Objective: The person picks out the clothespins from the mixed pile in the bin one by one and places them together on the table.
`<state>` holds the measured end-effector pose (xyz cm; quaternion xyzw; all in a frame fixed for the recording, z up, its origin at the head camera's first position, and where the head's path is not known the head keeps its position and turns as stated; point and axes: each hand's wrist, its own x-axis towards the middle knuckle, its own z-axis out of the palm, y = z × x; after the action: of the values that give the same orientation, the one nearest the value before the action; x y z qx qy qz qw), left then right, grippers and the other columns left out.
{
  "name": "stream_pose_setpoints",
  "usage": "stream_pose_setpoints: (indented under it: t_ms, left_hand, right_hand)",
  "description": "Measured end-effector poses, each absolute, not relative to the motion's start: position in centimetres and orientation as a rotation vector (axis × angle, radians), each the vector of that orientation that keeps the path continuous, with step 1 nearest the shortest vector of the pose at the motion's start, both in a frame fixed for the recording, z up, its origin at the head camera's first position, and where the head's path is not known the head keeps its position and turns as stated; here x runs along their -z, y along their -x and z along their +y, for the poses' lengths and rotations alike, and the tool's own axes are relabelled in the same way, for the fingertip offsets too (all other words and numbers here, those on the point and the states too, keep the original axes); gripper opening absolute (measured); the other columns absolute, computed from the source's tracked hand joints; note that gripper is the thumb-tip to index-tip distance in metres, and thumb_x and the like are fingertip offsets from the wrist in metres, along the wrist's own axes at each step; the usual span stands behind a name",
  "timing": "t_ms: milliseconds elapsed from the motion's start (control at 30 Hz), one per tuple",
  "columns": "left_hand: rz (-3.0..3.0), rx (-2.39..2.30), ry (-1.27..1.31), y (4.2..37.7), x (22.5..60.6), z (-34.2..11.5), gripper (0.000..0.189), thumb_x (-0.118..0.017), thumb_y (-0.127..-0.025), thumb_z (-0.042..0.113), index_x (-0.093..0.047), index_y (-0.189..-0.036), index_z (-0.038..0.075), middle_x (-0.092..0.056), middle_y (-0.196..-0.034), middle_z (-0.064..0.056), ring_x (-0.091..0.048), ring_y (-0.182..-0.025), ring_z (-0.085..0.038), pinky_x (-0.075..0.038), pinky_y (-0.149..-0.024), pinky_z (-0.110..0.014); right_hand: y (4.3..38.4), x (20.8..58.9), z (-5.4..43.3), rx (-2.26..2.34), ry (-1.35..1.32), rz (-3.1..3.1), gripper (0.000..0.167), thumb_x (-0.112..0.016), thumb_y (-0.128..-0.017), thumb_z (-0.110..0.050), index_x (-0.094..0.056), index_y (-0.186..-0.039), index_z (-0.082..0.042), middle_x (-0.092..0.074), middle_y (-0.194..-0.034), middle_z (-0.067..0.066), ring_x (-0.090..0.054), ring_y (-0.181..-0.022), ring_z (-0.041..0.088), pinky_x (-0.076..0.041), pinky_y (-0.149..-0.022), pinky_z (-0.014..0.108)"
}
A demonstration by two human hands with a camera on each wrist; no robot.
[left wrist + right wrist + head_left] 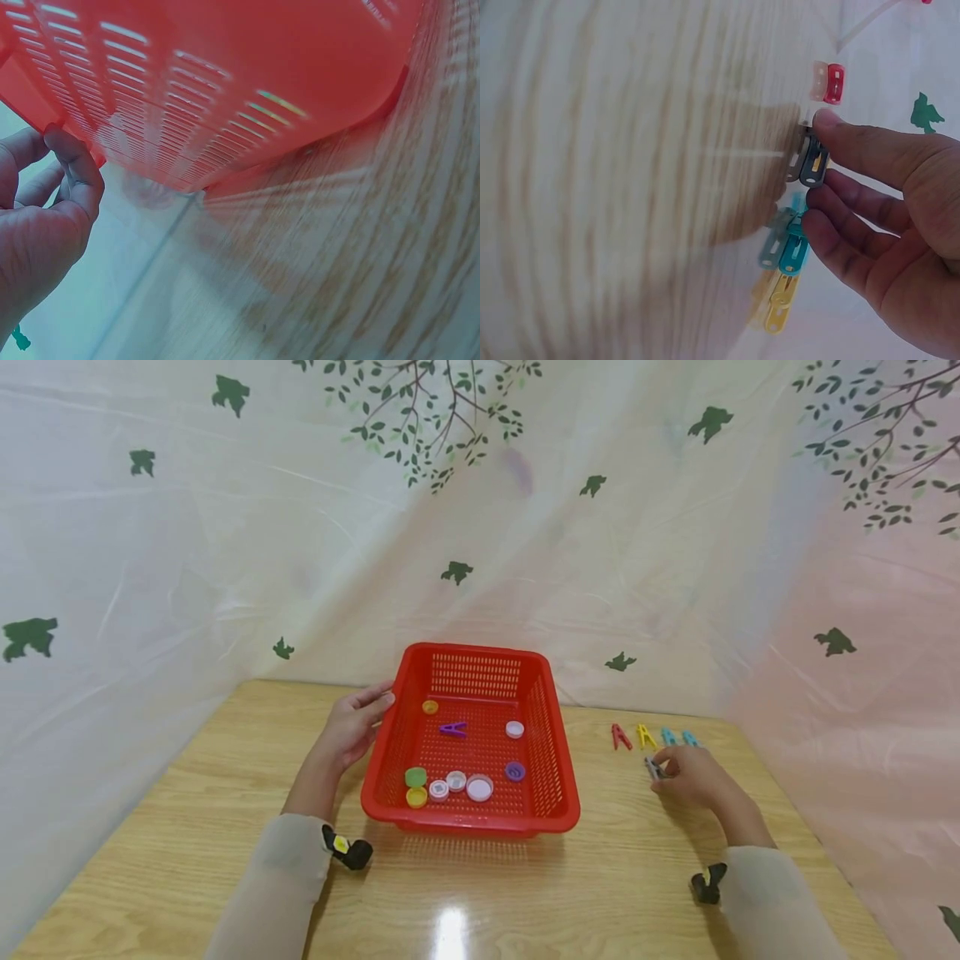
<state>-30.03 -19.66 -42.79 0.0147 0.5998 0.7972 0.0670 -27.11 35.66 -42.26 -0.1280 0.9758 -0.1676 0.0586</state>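
Observation:
My left hand [354,725] grips the left rim of a red plastic basket [566,777], its thumb and fingers at the edge in the left wrist view. Off to the right, my right hand [693,774] pinches a grey clothespin [814,162] between thumb and fingertips, close over the table. Beyond it lie a red clothespin [620,737], a yellow clothespin [646,736] and blue clothespins [669,737]. Low in the right wrist view, a yellow clothespin [781,303] sits beside a teal clothespin [793,253]. Inside the basket is a purple clothespin [453,729].
Several bottle caps lie in the basket, among them a green cap [416,777], a white cap [480,788] and a purple cap [515,771]. The wooden table [600,877] ends at a leaf-patterned curtain [360,568] behind the basket.

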Motion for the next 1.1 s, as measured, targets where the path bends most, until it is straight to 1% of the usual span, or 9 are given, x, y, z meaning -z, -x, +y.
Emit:
stream_pose_setpoints:
  t_ms: [133,333,833,1000,1100]
  left_hand:
    - [1.810,-2.403,-0.047,29.99,42.69,-19.64,0.054,-0.065,-0.102,0.023,-0.049,-0.152,0.012,-0.053,-0.148,-0.015,-0.063,-0.117,-0.023,-0.058,-0.094,-0.036]
    - [1.809,-2.401,-0.046,29.86,42.64,-19.60,0.054,-0.065,-0.102,0.024,-0.050,-0.152,0.013,-0.053,-0.149,-0.015,-0.062,-0.120,-0.025,-0.058,-0.094,-0.036]
    - [1.806,-2.417,-0.039,29.87,42.72,-19.61,0.054,-0.065,-0.102,0.022,-0.049,-0.152,0.011,-0.054,-0.146,-0.014,-0.063,-0.115,-0.021,-0.059,-0.094,-0.035]
    - [1.808,-2.421,-0.034,29.82,42.69,-19.54,0.051,-0.064,-0.103,0.021,-0.051,-0.151,0.010,-0.055,-0.146,-0.014,-0.064,-0.116,-0.022,-0.059,-0.093,-0.035]
    - [1.808,-2.423,-0.044,29.79,42.72,-19.52,0.052,-0.064,-0.103,0.021,-0.050,-0.152,0.010,-0.055,-0.147,-0.015,-0.063,-0.117,-0.023,-0.059,-0.093,-0.035]
  right_hand:
    - [27.12,42.44,35.89,0.506,0.370,2.968,0.040,-0.080,-0.088,-0.015,-0.067,-0.118,0.007,-0.070,-0.095,0.016,-0.067,-0.090,0.035,-0.057,-0.079,0.054]
    - [27.26,42.61,36.02,0.506,0.340,2.979,0.040,-0.080,-0.087,-0.017,-0.067,-0.117,0.007,-0.070,-0.093,0.015,-0.066,-0.088,0.033,-0.057,-0.078,0.054]
    - [27.48,42.79,36.05,0.522,0.280,2.957,0.044,-0.079,-0.089,-0.020,-0.065,-0.120,0.008,-0.069,-0.093,0.014,-0.064,-0.085,0.029,-0.057,-0.075,0.050]
    - [27.31,42.55,36.11,0.509,0.303,2.957,0.045,-0.079,-0.089,-0.022,-0.066,-0.121,0.007,-0.068,-0.092,0.013,-0.063,-0.084,0.029,-0.056,-0.073,0.048]
    - [27.24,42.37,36.28,0.491,0.320,2.960,0.048,-0.079,-0.090,-0.025,-0.065,-0.122,0.007,-0.068,-0.092,0.015,-0.063,-0.084,0.030,-0.056,-0.072,0.049]
